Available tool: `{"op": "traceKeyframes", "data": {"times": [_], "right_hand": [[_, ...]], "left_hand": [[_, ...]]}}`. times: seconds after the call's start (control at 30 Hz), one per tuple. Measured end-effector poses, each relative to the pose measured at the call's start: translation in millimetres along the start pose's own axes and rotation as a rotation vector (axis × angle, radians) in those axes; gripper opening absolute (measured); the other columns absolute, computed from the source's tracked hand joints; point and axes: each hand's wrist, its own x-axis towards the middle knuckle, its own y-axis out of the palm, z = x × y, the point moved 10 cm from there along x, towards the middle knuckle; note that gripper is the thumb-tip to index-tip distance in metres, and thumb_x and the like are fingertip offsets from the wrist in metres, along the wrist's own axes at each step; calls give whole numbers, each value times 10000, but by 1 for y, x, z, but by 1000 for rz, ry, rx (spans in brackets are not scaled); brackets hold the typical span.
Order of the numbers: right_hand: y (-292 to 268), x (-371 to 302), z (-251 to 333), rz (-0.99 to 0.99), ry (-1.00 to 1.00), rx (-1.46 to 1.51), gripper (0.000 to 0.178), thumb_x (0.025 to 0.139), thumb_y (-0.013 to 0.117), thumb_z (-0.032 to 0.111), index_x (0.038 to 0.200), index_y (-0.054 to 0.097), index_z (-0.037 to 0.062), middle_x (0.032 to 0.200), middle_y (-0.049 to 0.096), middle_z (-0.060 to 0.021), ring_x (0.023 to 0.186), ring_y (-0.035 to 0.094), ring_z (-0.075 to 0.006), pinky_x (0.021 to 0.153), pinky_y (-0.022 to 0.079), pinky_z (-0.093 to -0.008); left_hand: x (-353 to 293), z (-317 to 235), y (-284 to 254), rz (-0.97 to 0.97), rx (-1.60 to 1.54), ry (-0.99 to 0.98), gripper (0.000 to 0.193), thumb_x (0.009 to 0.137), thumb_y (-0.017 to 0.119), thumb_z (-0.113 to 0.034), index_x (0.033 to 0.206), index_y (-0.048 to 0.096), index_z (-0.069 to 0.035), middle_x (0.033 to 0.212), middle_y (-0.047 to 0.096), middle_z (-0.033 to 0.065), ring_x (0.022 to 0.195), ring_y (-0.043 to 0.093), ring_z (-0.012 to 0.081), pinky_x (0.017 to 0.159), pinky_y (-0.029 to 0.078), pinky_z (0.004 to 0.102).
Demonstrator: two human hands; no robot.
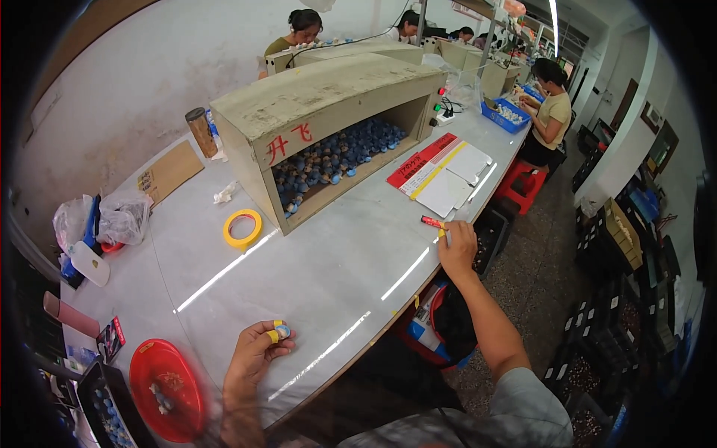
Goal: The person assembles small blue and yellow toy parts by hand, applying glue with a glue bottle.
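My left hand point(254, 355) is closed in a pinch above the near part of the table. Between its thumb and forefinger sits a small rounded blue-and-white piece point(282, 331). Yellow tape wraps those fingertips. Out to the right, by the table's front edge, my right hand point(458, 252) has its fingers closed on the end of a short red stick-like object point(431, 222), whose exact kind I cannot make out. Yellow tape shows on a finger of that hand too. Ahead stands a beige open-fronted box point(321, 97) filled with many small blue pieces point(336, 157).
A yellow tape roll point(243, 246), a red-and-white card point(441, 172) and cardboard point(170, 170) lie on the table. At near left are a red bowl point(178, 358) and a black crate point(97, 396). Co-workers sit beyond, near a blue basket point(504, 118). Crates line the right.
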Motion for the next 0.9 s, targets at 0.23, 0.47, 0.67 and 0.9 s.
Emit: {"op": "traceKeyframes", "data": {"times": [0.23,0.47,0.67,0.9], "right_hand": [[67,20,-26,344,160,-170,123,797,653,72,902,593,48,914,575,-145,845,616,-356,709,509,-466],[72,31,-12,359,189,-316,183,796,668,100,958,596,59,911,579,-135,812,638,-329,675,523,-448],[113,76,34,266,54,-18,215,790,646,68,999,598,67,916,607,-134,845,642,-324,694,521,-452],[231,161,20,440,161,81,302,791,613,51,1090,643,83,1093,652,-157,1003,632,-356,839,515,-445]], "left_hand": [[2,1,0,1,-8,10,236,901,603,-52,1105,596,68,990,687,174,770,693,173,666,581,235],[1,2,-2,-6,5,2,230,905,575,-37,1100,588,84,1001,684,200,776,695,192,683,591,263],[-2,2,-2,-21,3,-22,231,907,572,-36,1113,590,66,997,686,194,783,698,211,694,586,265],[-2,7,-15,-26,-132,-34,231,891,579,4,1114,598,61,988,674,227,799,708,268,694,600,303]]}}
